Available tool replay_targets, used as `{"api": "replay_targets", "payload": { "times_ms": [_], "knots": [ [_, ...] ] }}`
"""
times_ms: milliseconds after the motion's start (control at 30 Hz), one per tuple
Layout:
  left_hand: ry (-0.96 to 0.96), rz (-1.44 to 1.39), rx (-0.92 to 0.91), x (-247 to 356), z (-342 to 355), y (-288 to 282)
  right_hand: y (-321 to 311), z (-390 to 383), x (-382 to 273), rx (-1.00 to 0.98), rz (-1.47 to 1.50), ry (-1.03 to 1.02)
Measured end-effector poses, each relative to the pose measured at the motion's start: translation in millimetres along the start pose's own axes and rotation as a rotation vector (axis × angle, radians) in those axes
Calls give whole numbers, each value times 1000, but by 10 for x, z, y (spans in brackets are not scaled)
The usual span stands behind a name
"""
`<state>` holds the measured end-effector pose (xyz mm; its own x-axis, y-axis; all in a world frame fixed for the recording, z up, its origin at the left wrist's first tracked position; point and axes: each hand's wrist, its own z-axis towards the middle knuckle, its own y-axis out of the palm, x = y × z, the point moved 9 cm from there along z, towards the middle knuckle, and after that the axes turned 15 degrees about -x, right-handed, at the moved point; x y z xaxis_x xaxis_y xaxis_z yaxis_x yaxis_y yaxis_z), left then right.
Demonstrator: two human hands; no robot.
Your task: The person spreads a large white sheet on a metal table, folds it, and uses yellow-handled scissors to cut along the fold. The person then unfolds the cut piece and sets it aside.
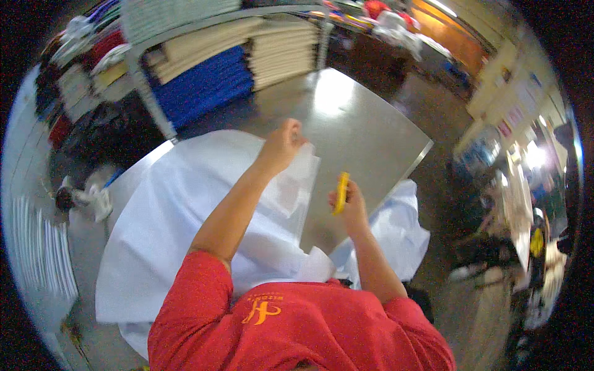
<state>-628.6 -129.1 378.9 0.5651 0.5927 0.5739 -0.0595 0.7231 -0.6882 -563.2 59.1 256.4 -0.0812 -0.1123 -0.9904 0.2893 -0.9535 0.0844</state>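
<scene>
A large white cloth (167, 204) spreads over the left part of a shiny metal table (371, 133) and bunches against my body. My left hand (284, 145) is closed above the cloth's far right corner; whether its fingers pinch anything is hidden. In my right hand (352, 207), raised over the bare metal right of the cloth, is a slim yellow tool (341, 193). The fingers wrap round the tool, and blur hides its exact kind. Below my right forearm, more white cloth (402, 226) hangs in folds at the table's right side.
Folded blue cloth (201, 83) and cream cloth stacks (281, 52) fill a metal-framed shelf at the table's far side. A metal post (151, 102) rises by the table's far left edge. Various goods (93, 68) crowd the left, and a cluttered work area (526, 179) lies right.
</scene>
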Motion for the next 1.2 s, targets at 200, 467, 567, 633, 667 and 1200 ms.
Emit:
{"api": "replay_targets", "payload": {
  "times_ms": [200, 467, 567, 633, 667, 1200],
  "knots": [
    [19, 151, -322, -86, -85, -246, -132, -54, 38, -25, -146, 203],
    [-342, -630, -678, 442, -1261, 108, 1133, -232, -671, -514, -71, -46],
    [-388, -684, -366, 386, -1659, -178, 1607, -244, -651, -786, -229, -19],
    [-406, -682, -225, 365, -1946, -355, 1879, -350, -712, -974, -134, -121],
    [-398, -719, -153, 373, -2093, -428, 2007, -405, -686, -1045, -94, -125],
    [-804, -8, 141, 614, -3310, -357, 2523, -1054, -89, -1577, 3, 358]
  ]
}}
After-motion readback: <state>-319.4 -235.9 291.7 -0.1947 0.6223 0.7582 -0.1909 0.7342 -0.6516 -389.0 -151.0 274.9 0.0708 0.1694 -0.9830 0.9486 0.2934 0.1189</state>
